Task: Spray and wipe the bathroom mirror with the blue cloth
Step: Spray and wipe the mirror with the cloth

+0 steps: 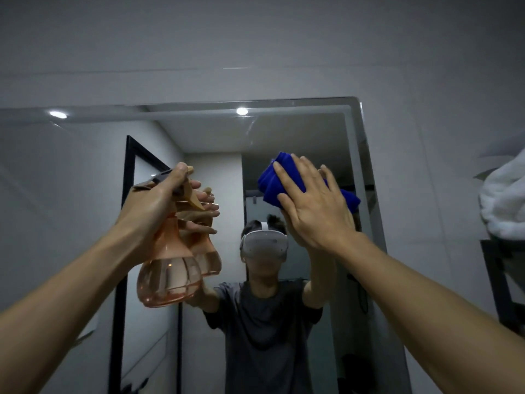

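Blue cloth [274, 182] under right hand [315, 207], on mirror [85, 180].

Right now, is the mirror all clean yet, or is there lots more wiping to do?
Not finished yet. The right hand is pressing the blue cloth flat against the mirror near its upper right, so wiping is under way. The left hand grips the orange spray bottle, which has liquid left. A faint streak shows near the top of the glass, so the rest likely needs wiping. How much is already clean, I cannot tell.
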Demonstrator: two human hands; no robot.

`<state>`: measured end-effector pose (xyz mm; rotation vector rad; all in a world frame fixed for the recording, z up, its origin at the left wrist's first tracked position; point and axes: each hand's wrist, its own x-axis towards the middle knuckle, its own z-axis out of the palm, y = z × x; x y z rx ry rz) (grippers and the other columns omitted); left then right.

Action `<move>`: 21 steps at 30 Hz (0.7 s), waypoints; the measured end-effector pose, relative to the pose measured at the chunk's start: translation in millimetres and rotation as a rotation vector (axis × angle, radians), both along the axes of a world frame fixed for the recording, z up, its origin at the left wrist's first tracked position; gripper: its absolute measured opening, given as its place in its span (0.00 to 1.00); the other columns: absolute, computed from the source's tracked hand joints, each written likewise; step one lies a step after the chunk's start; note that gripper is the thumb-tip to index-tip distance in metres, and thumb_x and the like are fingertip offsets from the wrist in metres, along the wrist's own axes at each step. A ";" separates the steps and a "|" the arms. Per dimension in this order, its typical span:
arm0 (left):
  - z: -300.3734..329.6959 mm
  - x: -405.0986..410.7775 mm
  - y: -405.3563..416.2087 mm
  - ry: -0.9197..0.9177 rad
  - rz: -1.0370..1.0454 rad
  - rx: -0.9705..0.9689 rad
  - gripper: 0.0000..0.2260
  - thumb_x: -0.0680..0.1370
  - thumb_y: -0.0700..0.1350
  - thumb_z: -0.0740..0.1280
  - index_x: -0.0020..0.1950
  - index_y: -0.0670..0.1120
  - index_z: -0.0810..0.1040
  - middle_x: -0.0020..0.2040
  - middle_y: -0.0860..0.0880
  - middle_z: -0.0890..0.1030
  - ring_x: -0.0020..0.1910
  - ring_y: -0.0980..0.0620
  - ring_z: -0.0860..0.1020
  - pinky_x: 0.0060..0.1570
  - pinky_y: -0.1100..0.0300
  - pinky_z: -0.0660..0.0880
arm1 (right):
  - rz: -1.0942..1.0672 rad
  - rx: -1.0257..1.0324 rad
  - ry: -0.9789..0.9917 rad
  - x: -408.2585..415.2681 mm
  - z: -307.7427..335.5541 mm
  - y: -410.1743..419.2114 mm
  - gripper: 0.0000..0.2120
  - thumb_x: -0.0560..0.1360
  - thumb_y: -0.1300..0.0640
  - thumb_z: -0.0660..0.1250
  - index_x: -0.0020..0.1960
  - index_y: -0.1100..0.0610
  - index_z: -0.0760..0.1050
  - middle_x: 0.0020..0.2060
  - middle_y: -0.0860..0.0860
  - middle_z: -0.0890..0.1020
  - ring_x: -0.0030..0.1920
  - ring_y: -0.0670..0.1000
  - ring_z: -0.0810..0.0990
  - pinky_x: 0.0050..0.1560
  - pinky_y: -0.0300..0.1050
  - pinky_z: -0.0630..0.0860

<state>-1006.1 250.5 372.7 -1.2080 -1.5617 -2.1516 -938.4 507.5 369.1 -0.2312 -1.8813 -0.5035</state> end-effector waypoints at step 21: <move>8.1 -84.8 -81.3 0.038 -0.036 -0.063 0.19 0.80 0.57 0.63 0.56 0.42 0.80 0.48 0.43 0.86 0.39 0.50 0.87 0.28 0.61 0.81 | 0.039 -0.294 0.265 -53.0 29.3 -70.9 0.28 0.85 0.43 0.44 0.81 0.47 0.40 0.81 0.54 0.46 0.80 0.54 0.44 0.79 0.58 0.42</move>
